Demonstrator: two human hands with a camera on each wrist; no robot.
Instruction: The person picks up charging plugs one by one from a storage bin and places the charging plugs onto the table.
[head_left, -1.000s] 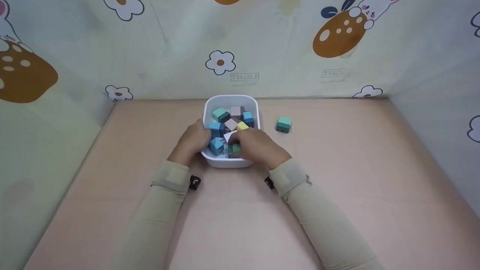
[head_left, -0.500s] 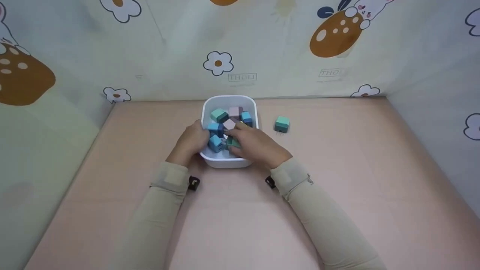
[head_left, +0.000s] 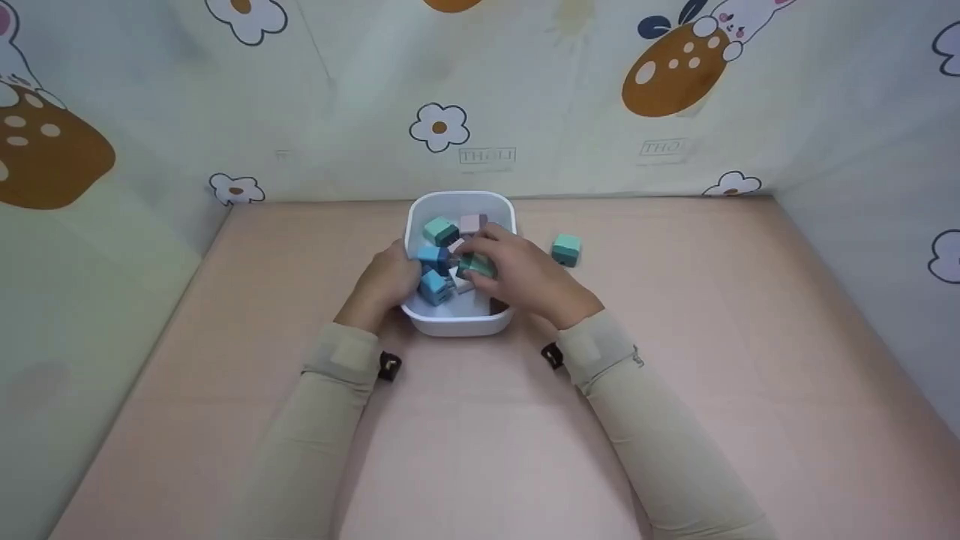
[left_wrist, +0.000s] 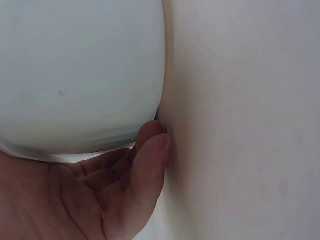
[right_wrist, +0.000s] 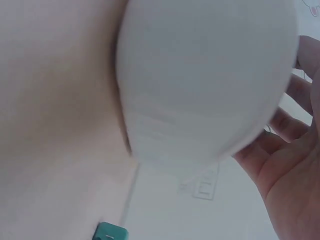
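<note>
In the head view a white plastic tub (head_left: 459,327) stands before me with several small coloured blocks inside. My right hand (head_left: 536,277) reaches over its right rim, pinching a dark green block (head_left: 475,265) between thumb and fingers. Beneath that block lies a white block (head_left: 460,282). Two blue blocks (head_left: 434,287) sit at the left, a mint-green block (head_left: 441,230) and a mauve block (head_left: 471,223) farther back. My left hand (head_left: 384,281) holds the tub's left side; in the left wrist view its curled fingers meet the tub wall. The right wrist view hides the pinched block behind the tub.
A mint-green block (head_left: 566,250) lies on the pink tabletop (head_left: 465,450), right of the tub. Behind rises a wall sheet (head_left: 360,97) printed with flowers and rabbits, with similar sheets at both sides.
My right hand has shifted up and slightly right, lifting the dark green block from the tub's near part. The white block beneath shows more. My left hand stays on the tub.
</note>
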